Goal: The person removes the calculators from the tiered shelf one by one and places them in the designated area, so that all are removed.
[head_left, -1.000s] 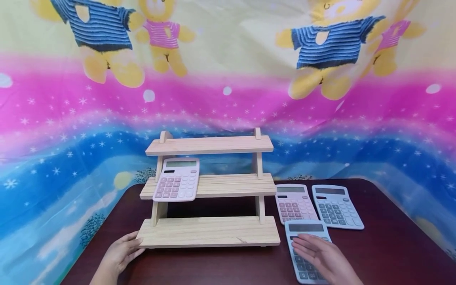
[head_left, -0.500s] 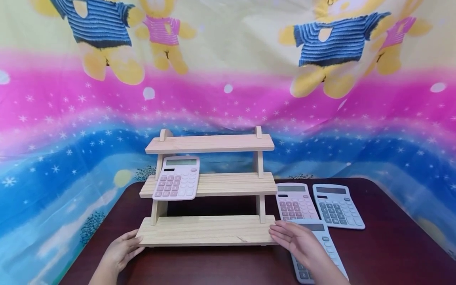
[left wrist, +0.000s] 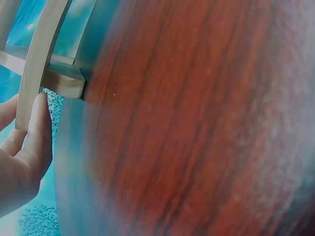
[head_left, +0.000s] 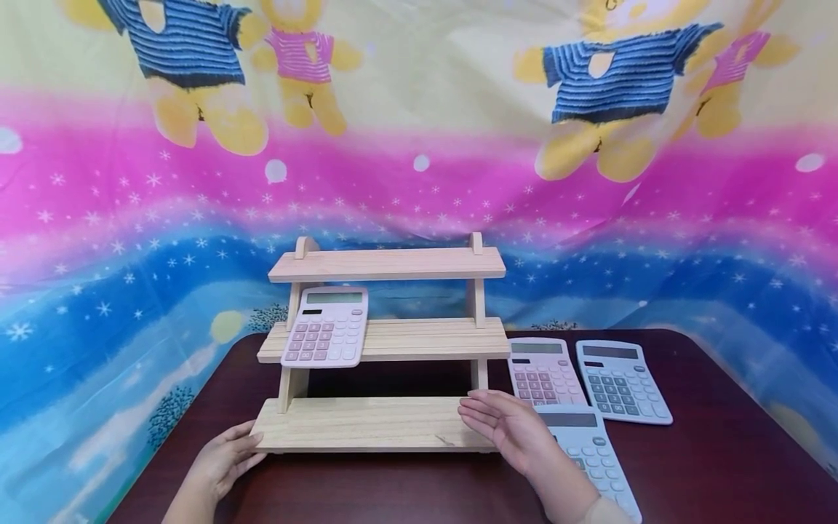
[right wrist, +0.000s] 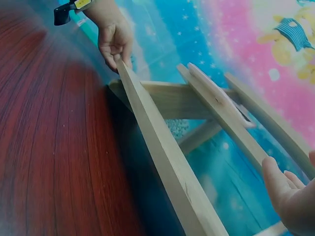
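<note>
A three-tier wooden display stand (head_left: pixel 353 423) stands on the dark red-brown table (head_left: pixel 366 491). My left hand (head_left: pixel 219 460) grips the left end of its lowest board; in the left wrist view, thumb and fingers (left wrist: pixel 38 130) lie on opposite sides of the board. Over the right end of that board is my right hand (head_left: pixel 513 434), fingers extended and holding nothing; contact with the wood cannot be told. A pink-and-white calculator (head_left: pixel 334 331) leans at the left of the middle tier. Partly behind my right forearm, a pale blue calculator (head_left: pixel 599 451) lies on the table.
Right of the stand lie another pink calculator (head_left: pixel 540 371) and a second pale blue one (head_left: pixel 623 382), both face up. A cartoon-bear cloth (head_left: pixel 419 94) hangs behind the table. The top board (head_left: pixel 386 264) bears nothing.
My right hand has moved left from above the front pale blue calculator to the right end of the lowest board. My left hand has kept its grip, and the stand looks unmoved.
</note>
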{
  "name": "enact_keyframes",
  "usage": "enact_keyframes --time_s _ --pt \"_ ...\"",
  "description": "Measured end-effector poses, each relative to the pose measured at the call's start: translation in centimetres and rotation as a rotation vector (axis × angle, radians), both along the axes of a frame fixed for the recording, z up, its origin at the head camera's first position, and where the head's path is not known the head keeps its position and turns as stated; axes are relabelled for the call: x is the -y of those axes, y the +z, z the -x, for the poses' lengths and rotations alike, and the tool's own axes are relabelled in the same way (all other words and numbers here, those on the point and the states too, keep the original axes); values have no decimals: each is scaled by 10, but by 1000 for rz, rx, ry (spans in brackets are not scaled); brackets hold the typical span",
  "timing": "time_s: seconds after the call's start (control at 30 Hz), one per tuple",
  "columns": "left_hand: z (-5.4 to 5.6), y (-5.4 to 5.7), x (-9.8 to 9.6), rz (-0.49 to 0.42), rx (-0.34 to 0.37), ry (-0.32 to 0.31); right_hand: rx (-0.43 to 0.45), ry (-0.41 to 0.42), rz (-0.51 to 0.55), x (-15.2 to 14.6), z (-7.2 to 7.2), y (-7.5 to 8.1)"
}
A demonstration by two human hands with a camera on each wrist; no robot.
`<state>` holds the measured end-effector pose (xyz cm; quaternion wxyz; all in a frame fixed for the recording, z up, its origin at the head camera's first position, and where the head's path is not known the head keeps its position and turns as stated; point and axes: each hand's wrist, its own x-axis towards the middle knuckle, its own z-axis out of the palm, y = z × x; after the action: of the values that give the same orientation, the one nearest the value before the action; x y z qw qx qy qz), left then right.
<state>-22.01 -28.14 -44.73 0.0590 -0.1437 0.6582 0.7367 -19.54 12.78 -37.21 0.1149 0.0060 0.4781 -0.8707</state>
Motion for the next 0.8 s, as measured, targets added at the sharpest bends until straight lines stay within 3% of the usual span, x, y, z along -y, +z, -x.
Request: enact_keyframes --time_s 0.8 --pt "0 0 0 -14 -6 -7 -35 -18 52 62 28 3"
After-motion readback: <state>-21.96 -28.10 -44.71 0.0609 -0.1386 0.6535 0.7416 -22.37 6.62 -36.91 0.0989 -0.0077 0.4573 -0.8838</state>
